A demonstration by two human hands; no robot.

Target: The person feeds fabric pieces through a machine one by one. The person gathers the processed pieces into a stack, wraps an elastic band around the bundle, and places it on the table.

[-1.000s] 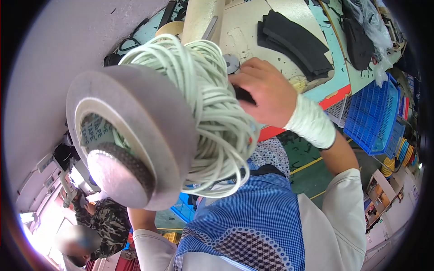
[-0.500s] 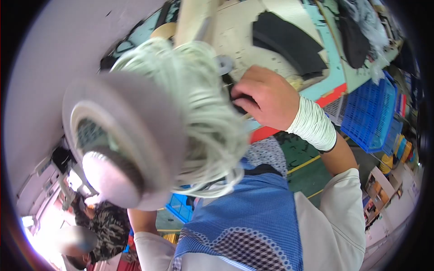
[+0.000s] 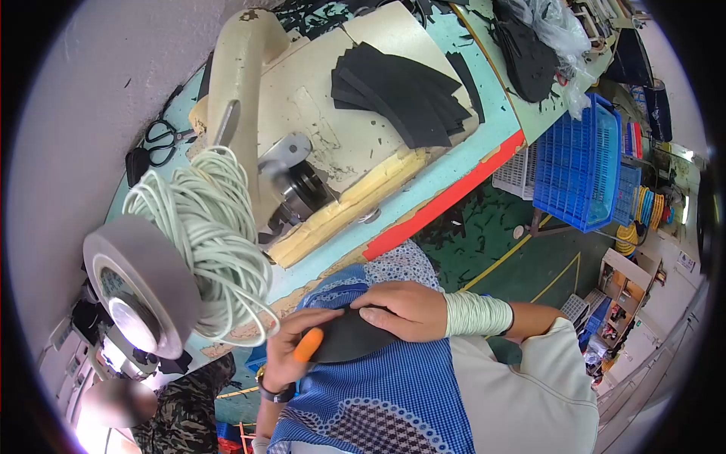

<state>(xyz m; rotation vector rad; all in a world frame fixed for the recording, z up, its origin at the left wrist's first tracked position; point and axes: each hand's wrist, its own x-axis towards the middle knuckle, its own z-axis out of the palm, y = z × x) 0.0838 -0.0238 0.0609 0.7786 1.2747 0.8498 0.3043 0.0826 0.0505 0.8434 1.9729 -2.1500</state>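
Note:
A black curved sheet piece (image 3: 352,339) lies over my lap, on the blue checked apron (image 3: 370,405). My left hand (image 3: 291,349) grips its left edge; an orange cover (image 3: 308,345) sits on one digit. From the right, my right hand (image 3: 408,309) has its fingers and thumb closed on the upper edge of the piece. Just beyond both hands is a cream machine (image 3: 236,72) with a dark wheel-like part (image 3: 306,185). Several similar black pieces (image 3: 401,91) lie stacked and fanned out on the machine's bed.
A bundle of pale cord (image 3: 208,234) and a grey round lamp-like part (image 3: 140,291) stand close on the left. Scissors (image 3: 162,142) lie at the table's far left. Blue crates (image 3: 578,166) stand at right. A person in camouflage clothing (image 3: 185,405) is at lower left.
My right hand has come from beside the machine down to my lap. My left hand, earlier hidden behind the cord, now shows. The view has shifted, revealing more of the machine.

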